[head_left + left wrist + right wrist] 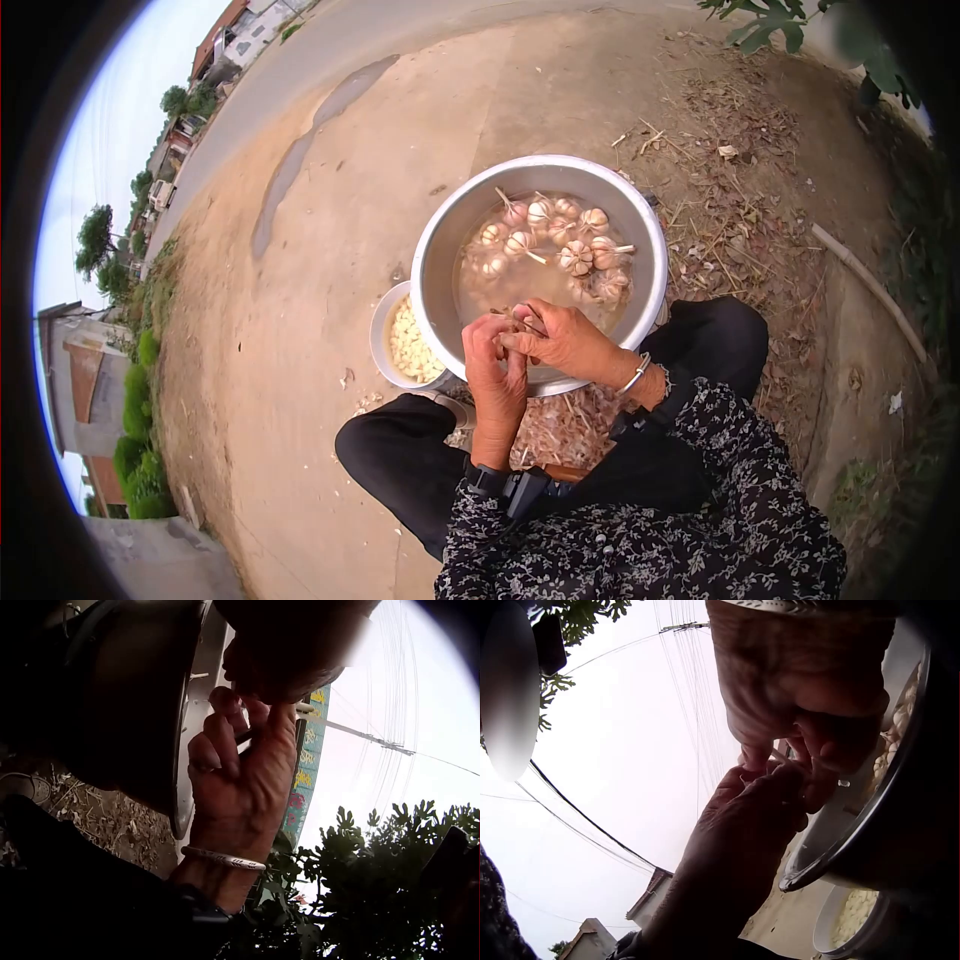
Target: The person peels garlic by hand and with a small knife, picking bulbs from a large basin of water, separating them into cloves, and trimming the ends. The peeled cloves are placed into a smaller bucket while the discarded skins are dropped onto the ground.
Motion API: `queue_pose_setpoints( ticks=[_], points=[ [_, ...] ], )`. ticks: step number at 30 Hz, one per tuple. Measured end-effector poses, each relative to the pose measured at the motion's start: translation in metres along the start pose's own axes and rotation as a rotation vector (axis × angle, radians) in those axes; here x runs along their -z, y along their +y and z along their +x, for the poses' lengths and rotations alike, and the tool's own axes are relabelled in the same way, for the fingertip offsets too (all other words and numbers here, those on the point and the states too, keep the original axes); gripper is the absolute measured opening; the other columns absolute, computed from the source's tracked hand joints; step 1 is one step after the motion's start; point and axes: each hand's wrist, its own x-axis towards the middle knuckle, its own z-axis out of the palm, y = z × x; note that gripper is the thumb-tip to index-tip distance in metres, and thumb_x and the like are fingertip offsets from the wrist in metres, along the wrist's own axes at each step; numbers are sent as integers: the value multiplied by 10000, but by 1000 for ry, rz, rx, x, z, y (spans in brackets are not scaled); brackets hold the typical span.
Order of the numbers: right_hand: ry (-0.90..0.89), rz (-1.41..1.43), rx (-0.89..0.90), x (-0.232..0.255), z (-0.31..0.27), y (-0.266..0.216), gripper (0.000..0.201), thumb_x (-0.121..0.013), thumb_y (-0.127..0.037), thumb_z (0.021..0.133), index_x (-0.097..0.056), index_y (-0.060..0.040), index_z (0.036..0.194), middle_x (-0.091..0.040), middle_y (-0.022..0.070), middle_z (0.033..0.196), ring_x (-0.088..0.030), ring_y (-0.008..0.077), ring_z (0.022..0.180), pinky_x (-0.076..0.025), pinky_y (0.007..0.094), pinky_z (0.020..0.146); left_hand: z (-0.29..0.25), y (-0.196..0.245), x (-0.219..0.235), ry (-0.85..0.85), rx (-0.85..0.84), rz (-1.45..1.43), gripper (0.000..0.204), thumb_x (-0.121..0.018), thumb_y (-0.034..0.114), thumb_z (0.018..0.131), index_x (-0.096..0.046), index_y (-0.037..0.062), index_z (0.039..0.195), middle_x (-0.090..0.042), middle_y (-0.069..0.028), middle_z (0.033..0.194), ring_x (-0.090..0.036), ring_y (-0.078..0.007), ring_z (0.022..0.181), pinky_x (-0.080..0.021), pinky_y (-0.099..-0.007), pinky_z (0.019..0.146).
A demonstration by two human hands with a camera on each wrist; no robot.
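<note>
Patterned sleeves (700, 520) fill the bottom of the head view, above black-trousered knees (400, 460). Both hands meet over the near rim of the pot (440, 250). Left hand (497, 375) and right hand (560, 340) have fingers curled together, pinching a small garlic piece (522, 322) between them, mostly hidden by the fingertips. A bangle (634, 374) circles the right wrist. Inside the pot, garlic bulbs (575, 257) float in cloudy water. Left of the pot, touching it, sits a white bowl (381, 340) of peeled cloves (408, 345). Garlic skins (570, 425) lie heaped just below the pot, between the knees.
</note>
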Motion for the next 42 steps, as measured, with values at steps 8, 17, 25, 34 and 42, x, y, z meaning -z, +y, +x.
queue_pose_setpoints(
  ticks=[8, 17, 25, 34, 42],
  points=[
    [172, 872, -322, -6, -6, -5, 172, -585, -213, 907, -474, -83, 881, -493, -10, 611, -382, 46, 411, -294, 204, 349, -5, 8, -18, 144, 142, -137, 161, -549, 51, 912, -464, 39, 1049, -515, -117, 1088, -548, -134, 796, -466, -254, 649],
    [80, 1094, -351, 6, -5, -1, 140, -559, -200, 924, -498, -87, 869, -479, -13, 592, -316, 23, 368, -245, 182, 311, -2, -11, -18, 126, 569, -1184, 167, -543, 119, 917, -507, 15, 1042, -589, -104, 1023, -563, -187, 918, -462, -307, 740],
    [105, 707, -260, 3, -7, 3, 162, -557, -199, 921, -519, -56, 854, -488, -11, 587, -409, 52, 422, -281, 197, 338, 8, -2, -7, 11, 470, -585, 198, -567, 168, 917, -404, 104, 1010, -610, -99, 927, -600, -167, 653, -415, -229, 511],
    [100, 1172, -248, 4, -11, -5, 184, -558, -230, 910, -511, -54, 882, -526, 64, 636, -314, 46, 362, -296, 203, 333, 9, -4, -5, 19, 747, -1324, 156, -553, 143, 916, -554, 33, 1026, -595, -113, 963, -532, -165, 693, -387, -214, 489],
    [-367, 802, -201, 41, -30, -28, 245, -592, -277, 900, -527, -44, 940, -580, 93, 617, -424, 61, 397, -367, 232, 387, 16, 12, 5, 182, 553, -1013, 257, -568, 202, 918, -525, 28, 1102, -590, -84, 1013, -556, -135, 800, -459, -243, 665]
  ],
)
